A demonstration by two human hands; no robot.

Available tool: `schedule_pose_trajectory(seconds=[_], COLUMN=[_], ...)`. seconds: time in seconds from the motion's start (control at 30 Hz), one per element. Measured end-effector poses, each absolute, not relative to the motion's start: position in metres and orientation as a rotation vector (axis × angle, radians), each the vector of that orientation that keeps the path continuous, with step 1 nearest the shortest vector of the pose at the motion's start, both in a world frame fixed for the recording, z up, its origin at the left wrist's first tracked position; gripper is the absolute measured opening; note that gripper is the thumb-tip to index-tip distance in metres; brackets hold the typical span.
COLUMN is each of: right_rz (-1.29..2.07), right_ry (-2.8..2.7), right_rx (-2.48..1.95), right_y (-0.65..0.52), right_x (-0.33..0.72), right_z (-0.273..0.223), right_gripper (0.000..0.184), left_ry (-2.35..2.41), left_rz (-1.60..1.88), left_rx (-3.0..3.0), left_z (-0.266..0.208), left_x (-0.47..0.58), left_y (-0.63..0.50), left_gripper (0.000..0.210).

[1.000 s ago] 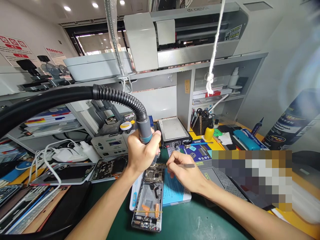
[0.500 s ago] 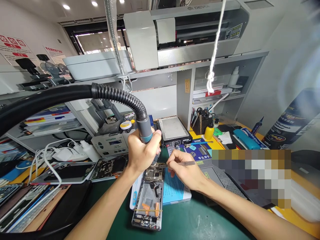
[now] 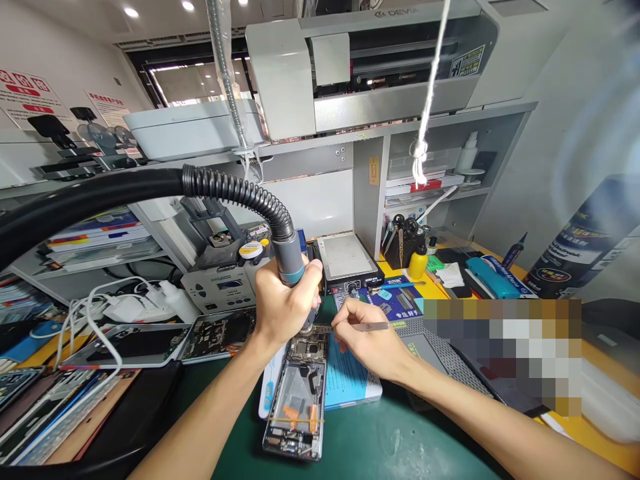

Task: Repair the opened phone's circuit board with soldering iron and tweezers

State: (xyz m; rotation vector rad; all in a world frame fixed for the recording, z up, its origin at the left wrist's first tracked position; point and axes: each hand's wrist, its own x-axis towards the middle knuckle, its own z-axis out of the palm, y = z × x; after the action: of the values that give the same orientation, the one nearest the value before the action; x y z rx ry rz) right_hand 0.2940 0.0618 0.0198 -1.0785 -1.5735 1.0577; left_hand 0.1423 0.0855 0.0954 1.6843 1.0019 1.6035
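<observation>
My left hand (image 3: 286,300) is wrapped round the grey handle of a hot air gun (image 3: 289,257), nozzle pointing down at the top end of an opened phone (image 3: 295,400). The phone lies on a blue and white box (image 3: 353,380), its circuit board bare and a rubber band round its lower part. In my right hand (image 3: 367,337) is a pair of tweezers (image 3: 373,327), tips reaching left to the board beside the nozzle. Whether the tips touch the board I cannot tell.
A thick black hose (image 3: 100,190) arches in from the left. Opened devices (image 3: 217,337) lie on the left. Behind stands a heating plate (image 3: 345,257), with a yellow bottle (image 3: 417,262) to its right. A white cord (image 3: 433,80) hangs above.
My right hand and the tweezers have shifted very slightly left. My left hand holds the hot air gun in nearly the same spot.
</observation>
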Motion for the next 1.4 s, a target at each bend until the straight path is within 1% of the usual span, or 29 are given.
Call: schedule_pose_trajectory(seconds=[0.97, 1.4], right_rz=[0.997, 1.021], right_ry=[-1.564, -1.538], right_rx=[-1.106, -1.110], right_y=[0.0634, 0.0637], right_x=[0.2943, 0.2944], right_z=[0.0197, 0.0192], right_gripper=[0.014, 0.013], left_ry=[0.946, 0.934], left_rz=[1.628, 1.627], left_rx=[1.700, 1.700], left_z=[0.0938, 0.0946], left_x=[0.1438, 0.1441], left_y=[0.0865, 0.0855], left_gripper=[0.029, 0.028])
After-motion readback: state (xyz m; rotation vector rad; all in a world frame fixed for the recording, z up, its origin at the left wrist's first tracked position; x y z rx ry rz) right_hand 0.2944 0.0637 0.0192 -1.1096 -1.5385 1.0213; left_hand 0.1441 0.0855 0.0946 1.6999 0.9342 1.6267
